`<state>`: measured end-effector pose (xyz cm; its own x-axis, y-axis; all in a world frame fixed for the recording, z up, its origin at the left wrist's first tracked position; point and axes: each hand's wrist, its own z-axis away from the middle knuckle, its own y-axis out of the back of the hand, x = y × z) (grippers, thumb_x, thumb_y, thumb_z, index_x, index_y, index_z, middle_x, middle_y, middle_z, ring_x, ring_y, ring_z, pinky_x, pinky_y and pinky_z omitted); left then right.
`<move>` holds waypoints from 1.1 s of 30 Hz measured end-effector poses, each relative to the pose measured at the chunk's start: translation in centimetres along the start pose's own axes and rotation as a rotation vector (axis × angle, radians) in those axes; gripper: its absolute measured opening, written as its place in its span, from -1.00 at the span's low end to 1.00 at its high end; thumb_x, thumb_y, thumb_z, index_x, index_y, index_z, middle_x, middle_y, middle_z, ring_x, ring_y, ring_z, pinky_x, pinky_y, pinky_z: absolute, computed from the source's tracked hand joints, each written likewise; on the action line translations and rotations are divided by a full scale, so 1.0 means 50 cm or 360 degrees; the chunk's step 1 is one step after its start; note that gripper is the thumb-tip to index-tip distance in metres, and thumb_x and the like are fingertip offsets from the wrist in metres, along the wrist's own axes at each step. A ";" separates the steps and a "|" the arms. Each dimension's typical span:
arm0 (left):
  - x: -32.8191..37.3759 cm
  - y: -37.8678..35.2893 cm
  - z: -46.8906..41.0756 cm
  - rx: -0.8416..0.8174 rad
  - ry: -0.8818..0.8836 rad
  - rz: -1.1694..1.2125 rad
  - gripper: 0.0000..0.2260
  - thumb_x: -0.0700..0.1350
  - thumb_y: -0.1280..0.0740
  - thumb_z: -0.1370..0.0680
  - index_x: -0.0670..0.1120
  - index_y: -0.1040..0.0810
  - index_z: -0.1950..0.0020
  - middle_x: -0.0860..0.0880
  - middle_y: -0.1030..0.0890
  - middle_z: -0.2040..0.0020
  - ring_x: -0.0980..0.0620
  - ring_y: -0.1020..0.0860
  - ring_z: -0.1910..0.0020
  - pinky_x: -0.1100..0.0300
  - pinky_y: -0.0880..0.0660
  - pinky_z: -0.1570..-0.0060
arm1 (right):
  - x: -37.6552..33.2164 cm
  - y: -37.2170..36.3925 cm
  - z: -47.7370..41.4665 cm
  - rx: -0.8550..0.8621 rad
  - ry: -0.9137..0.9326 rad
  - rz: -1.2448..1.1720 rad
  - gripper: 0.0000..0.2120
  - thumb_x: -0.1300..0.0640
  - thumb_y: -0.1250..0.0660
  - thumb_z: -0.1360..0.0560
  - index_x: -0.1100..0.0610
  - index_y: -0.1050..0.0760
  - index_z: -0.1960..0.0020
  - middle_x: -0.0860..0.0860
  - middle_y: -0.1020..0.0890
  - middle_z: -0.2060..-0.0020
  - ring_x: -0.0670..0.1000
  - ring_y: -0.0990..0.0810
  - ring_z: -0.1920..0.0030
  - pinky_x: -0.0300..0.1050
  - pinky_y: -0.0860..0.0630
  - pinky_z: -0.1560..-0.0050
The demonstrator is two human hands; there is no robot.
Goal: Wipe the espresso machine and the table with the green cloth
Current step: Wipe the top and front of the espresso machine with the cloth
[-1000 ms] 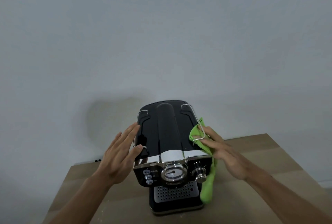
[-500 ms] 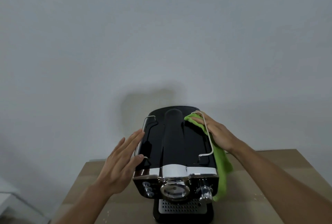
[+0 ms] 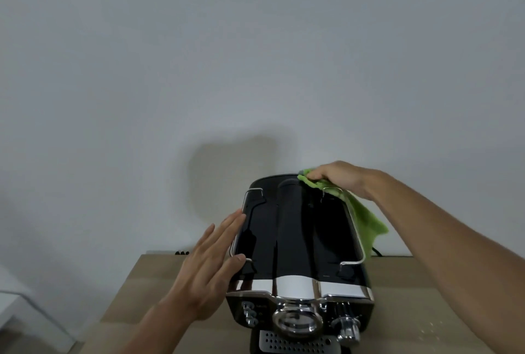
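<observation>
A black and chrome espresso machine (image 3: 298,240) stands on a light wooden table (image 3: 159,294), its glossy top facing me. My right hand (image 3: 338,177) grips the green cloth (image 3: 365,220) at the machine's far right top corner, fingers curled over the cloth's bunched end. The rest of the cloth hangs down the machine's right side. My left hand (image 3: 210,265) presses flat against the machine's left side, fingers straight, thumb touching the chrome rail.
A plain grey wall rises right behind the table. A dark cable (image 3: 377,251) shows behind the machine at the right. Small dark objects (image 3: 181,253) sit at the table's back edge. A white surface (image 3: 17,308) lies low at the left.
My right hand has slid the cloth further back along the top, from the right rail to the far corner, and its fingers have curled. My left hand stays on the machine's left side.
</observation>
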<state>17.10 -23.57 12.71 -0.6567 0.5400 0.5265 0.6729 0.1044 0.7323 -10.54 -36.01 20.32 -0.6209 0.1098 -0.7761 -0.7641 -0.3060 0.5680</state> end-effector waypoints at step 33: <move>-0.009 0.003 -0.012 -0.0045 0.0001 -0.0197 -0.39 0.21 0.02 -0.52 -0.06 -0.23 -0.49 0.06 -0.25 -0.46 0.08 -0.23 -0.45 0.01 -0.13 -0.44 | 0.134 -0.005 0.186 0.0870 -0.0118 0.0145 -0.57 0.35 -0.11 -0.54 0.09 -0.52 -0.31 0.09 -0.50 -0.33 0.12 -0.49 -0.29 -0.30 -0.33 -0.16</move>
<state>17.29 -24.31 12.82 -0.7342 0.5240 0.4317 0.5770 0.1464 0.8035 -16.12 -26.39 17.54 -0.6845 0.1779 -0.7070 -0.6739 0.2158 0.7067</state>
